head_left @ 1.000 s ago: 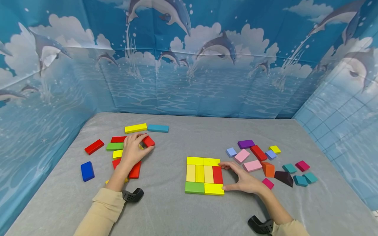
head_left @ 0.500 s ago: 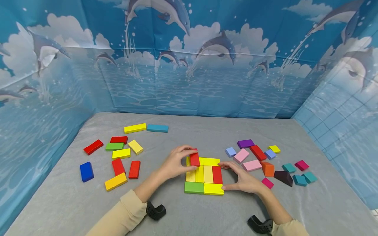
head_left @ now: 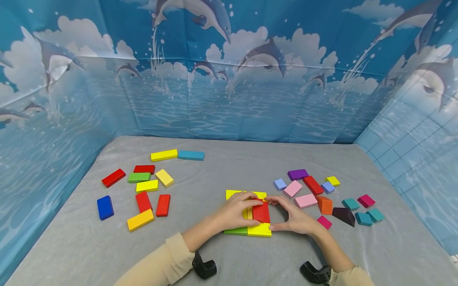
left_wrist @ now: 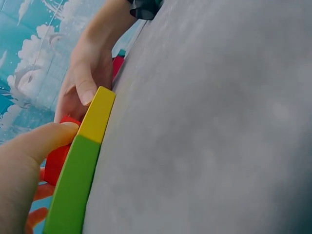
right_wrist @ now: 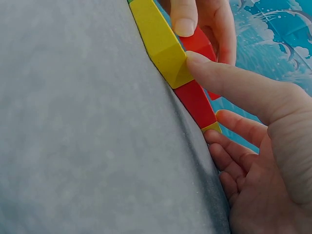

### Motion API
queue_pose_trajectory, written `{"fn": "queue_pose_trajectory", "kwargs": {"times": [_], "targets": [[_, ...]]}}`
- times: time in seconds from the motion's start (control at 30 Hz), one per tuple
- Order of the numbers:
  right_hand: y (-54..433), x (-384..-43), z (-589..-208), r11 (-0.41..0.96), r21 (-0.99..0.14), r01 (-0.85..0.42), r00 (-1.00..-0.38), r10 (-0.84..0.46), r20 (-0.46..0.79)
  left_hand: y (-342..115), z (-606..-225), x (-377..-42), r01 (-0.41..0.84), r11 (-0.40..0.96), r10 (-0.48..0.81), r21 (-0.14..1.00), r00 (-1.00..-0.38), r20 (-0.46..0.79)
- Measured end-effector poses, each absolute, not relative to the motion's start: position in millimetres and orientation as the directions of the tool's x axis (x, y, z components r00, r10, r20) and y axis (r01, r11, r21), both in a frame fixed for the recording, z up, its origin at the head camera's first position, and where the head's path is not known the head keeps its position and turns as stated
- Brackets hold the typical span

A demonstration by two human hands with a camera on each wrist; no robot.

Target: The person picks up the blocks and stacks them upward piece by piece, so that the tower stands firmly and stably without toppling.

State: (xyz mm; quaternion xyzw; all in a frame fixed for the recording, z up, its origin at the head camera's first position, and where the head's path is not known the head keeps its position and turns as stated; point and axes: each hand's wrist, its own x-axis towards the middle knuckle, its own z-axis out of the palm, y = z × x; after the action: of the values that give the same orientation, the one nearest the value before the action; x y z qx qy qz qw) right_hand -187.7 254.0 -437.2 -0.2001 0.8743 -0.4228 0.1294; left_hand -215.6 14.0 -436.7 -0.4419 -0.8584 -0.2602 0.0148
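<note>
The left hand [head_left: 234,213] is at the lower centre of the head view. Its grip is narrowed to the length of a red block [head_left: 261,213], with the thumb at the near end and the fingers at the far end. The red block is positioned over the right portion of a flat layer of blocks [head_left: 249,214]; contact between the two cannot be determined. The right hand [head_left: 298,217] is at the right edge of this layer, its grip spread wide: the thumb touches the corner yellow block [head_left: 260,230], and the fingertips are at the upper right corner. A green block [head_left: 236,231] adjoins the corner yellow block on the left. Loose blocks, including a blue block [head_left: 105,207] at left and an orange block [head_left: 325,205] at right, lie on the grey tabletop [head_left: 222,167].
</note>
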Motion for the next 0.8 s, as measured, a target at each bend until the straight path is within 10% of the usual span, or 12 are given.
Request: {"fn": "queue_pose_trajectory", "kwargs": {"times": [0.8], "targets": [[252,-188,-438,0.569,-0.753,-0.33,-0.895,-0.443,0.057,-25,-432,-230,0.672,0.444,0.67,0.593,-0.688,0.278]]}}
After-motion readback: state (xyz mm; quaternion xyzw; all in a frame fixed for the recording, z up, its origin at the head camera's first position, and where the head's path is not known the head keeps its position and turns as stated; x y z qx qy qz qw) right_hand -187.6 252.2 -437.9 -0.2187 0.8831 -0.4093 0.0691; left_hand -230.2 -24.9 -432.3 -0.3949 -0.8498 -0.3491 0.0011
